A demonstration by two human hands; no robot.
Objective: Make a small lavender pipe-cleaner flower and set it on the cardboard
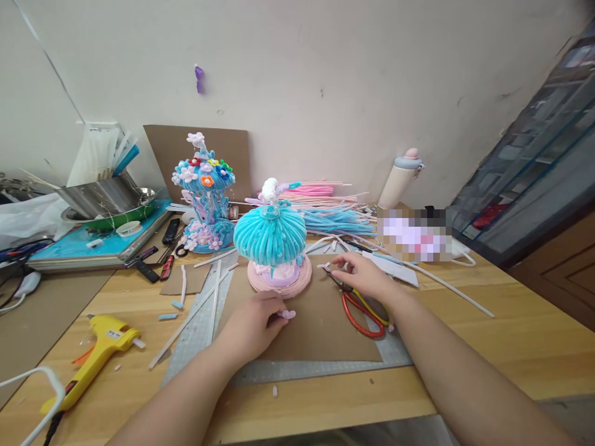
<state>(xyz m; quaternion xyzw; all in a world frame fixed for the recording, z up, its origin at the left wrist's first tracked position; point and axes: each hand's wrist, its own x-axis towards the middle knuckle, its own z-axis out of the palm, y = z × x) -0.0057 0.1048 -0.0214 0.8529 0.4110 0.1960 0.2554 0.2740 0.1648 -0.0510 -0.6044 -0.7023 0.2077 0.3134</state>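
My left hand (pixel 253 323) pinches a small pale lilac fuzzy piece (pixel 289 314) over the brown cardboard (pixel 325 337). Just beyond it stands a fuzzy model with a turquoise pleated dome (pixel 270 234), a white top and a round pink base (pixel 304 282). To the right, my right hand (pixel 356 272) has its fingers apart near the tips of red-and-yellow-handled scissors (pixel 360 322), which lie on the cardboard. Another small pale piece (pixel 324 266) lies by the scissor tips.
A yellow glue gun (pixel 100 347) lies at left. Behind are a flower-covered blue model (pixel 207 179), blue fuzzy stems (pixel 334 220) and a cream bottle (pixel 397 181). A metal pot (pixel 105 197) stands at back left.
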